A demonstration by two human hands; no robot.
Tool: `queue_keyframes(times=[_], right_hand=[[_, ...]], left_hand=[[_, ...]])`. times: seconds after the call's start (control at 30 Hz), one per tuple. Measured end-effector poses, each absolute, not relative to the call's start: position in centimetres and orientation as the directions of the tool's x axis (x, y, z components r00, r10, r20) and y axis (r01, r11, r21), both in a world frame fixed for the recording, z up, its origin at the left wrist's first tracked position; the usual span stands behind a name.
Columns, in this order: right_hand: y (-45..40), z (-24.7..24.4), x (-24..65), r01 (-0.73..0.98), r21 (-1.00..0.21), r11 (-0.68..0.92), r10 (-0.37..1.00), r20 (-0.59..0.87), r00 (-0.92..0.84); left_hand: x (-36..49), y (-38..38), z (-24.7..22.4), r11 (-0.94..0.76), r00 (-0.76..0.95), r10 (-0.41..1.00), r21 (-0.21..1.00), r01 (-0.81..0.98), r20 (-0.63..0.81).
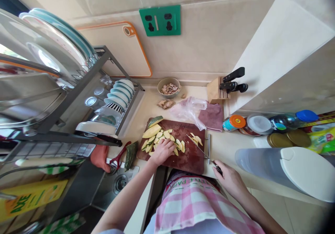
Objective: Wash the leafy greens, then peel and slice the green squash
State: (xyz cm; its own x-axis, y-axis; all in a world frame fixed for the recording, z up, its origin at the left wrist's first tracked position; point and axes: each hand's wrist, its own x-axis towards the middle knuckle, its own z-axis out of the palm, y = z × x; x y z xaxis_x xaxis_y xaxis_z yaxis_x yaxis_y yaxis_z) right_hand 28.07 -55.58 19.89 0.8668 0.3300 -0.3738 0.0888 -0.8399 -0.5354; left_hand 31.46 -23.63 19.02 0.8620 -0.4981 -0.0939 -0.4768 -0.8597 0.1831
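A brown cutting board [185, 164] lies on the counter, spread with pale, green-edged zucchini slices [160, 135]. My left hand [163, 152] rests on the slices, its fingers bent and close together over some of them; what lies beneath the palm is hidden. Near the board's right end, my right hand [227, 176] grips the black handle of a knife [198, 146]. Its blade points up and left over the board, beside a few slices [196, 138] set apart. Larger zucchini pieces [151, 131] lie at the board's upper left.
Behind the board are a bowl [169, 93], ginger [165, 104], a plastic bag [192, 108] and a knife block [216, 88]. To the left stand a dish rack [110, 58], a sink [104, 192], a red peeler [119, 156] and another zucchini piece [131, 155]. Jars [234, 123] line the right.
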Motion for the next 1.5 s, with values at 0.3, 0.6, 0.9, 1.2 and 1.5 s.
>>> queue_keyframes(times=[0.3, 0.6, 0.9, 1.2, 1.5], right_hand=[[-55.4, 19.9, 27.9, 0.077, -0.535, -0.842, 0.316, -0.372, 0.873], [-55.5, 18.9, 27.5, 0.092, -0.537, -0.839, 0.313, -0.337, 0.888], [-55.3, 18.8, 27.2, 0.087, -0.545, -0.834, 0.295, -0.307, 0.905], [-54.9, 19.1, 27.1, 0.063, -0.541, -0.838, 0.277, -0.323, 0.905], [-54.6, 19.3, 27.0, 0.058, -0.534, -0.844, 0.273, -0.333, 0.903]], left_hand=[[33.2, -23.0, 20.7, -0.822, 0.881, -0.474, 0.36, -0.442, 0.0], [38.8, -18.5, 20.4, -0.839, 0.896, -0.441, 0.38, -0.39, -0.052], [40.3, -18.0, 19.3, -0.744, 0.687, -0.655, 0.427, -0.514, -0.314], [41.1, -19.4, 20.3, -0.793, 0.72, -0.592, 0.419, -0.442, -0.362], [40.9, -21.9, 20.3, -0.856, 0.716, -0.515, 0.333, -0.397, -0.471]])
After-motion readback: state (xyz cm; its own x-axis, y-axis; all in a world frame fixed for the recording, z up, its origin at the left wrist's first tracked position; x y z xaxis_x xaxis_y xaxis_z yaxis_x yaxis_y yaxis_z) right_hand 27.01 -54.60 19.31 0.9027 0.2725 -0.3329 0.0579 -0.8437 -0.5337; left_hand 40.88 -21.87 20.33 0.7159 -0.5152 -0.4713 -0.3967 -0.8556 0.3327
